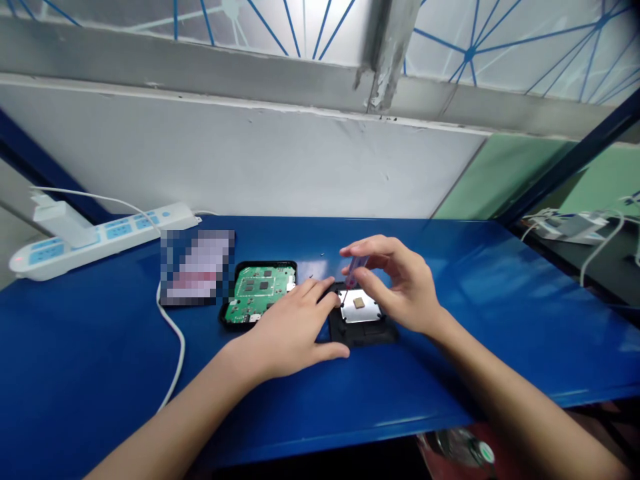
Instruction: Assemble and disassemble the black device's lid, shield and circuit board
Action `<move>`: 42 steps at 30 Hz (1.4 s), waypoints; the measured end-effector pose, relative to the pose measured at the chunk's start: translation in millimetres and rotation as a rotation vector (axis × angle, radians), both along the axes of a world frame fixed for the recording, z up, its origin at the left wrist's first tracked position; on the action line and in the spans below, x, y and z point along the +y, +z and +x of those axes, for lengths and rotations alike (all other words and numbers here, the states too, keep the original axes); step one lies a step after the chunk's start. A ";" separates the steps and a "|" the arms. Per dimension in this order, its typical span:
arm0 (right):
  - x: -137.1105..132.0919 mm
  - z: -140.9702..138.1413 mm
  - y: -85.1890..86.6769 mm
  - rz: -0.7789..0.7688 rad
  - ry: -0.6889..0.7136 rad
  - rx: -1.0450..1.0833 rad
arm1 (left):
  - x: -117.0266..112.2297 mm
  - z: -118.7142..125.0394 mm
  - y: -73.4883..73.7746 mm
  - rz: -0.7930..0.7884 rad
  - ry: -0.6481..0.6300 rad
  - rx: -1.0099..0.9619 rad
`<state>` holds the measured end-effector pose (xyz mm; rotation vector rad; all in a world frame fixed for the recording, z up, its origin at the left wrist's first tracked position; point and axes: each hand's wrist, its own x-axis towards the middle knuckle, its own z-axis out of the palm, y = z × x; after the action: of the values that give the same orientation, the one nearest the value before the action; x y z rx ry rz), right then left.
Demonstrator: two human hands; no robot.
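My right hand (395,280) is closed around the clear, pinkish handle of a small screwdriver (355,269). Its thin shaft points down at the upper left corner of a silver metal plate (367,312) with a tan square pad on it. That plate sits inside a black plastic cover (365,333) lying on the table. My left hand (295,327) lies flat with fingers spread, its fingertips at the cover's left edge. Just left of it, partly hidden by the hand, is a green circuit board (250,293) in a black casing (231,323).
A blue table (310,413) carries everything. At the left are a white power strip (120,230) with a plugged-in charger (65,220), a white cable (177,347) and a pixelated flat object (200,267). Tiny dark bits lie behind the hands. A plastic bottle (463,445) lies below the front edge.
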<state>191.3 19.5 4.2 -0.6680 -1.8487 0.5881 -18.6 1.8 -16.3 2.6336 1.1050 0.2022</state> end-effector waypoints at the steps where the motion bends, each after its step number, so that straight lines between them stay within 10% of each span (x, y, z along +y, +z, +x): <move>1: -0.5 -0.6 -1.8 0.006 -0.016 0.019 | 0.2 0.2 0.2 0.003 0.000 -0.001; 42: -12.1 -6.5 -13.4 0.050 -0.172 -0.020 | -0.6 -0.6 -2.0 0.007 0.007 -0.021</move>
<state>184.8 7.4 -9.2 -0.7926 -1.7973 0.4232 -19.2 1.2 -18.3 2.6277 1.1082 0.2349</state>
